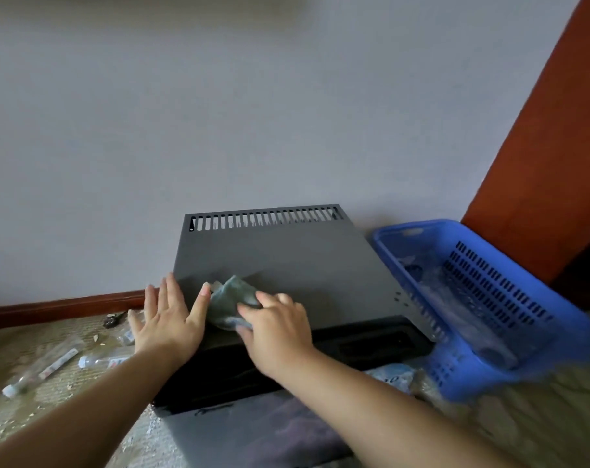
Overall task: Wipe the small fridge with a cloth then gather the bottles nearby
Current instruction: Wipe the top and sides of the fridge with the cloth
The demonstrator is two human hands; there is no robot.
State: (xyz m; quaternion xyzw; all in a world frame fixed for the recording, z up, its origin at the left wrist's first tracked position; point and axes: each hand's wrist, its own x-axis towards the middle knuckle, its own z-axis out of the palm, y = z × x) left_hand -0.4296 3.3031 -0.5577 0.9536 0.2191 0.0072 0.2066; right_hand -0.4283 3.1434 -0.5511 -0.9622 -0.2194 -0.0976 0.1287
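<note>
The small fridge (287, 258) is a dark grey box with a row of vent slots along its far edge, standing against the wall. My right hand (276, 327) presses a crumpled grey-green cloth (231, 300) onto the near left part of its top. My left hand (167, 319) lies flat with fingers spread on the fridge's left front corner, its thumb touching the cloth. Empty clear plastic bottles lie on the floor to the left: one long bottle (44, 366) and another (101, 361) beside my left forearm.
A blue plastic basket (553, 336) leans against the fridge's right side with crumpled clear plastic inside. Another bottle (393, 374) lies in front of the basket. A reddish-brown door (540, 146) stands at right. Crumbs and scraps litter the woven floor mat (13, 417).
</note>
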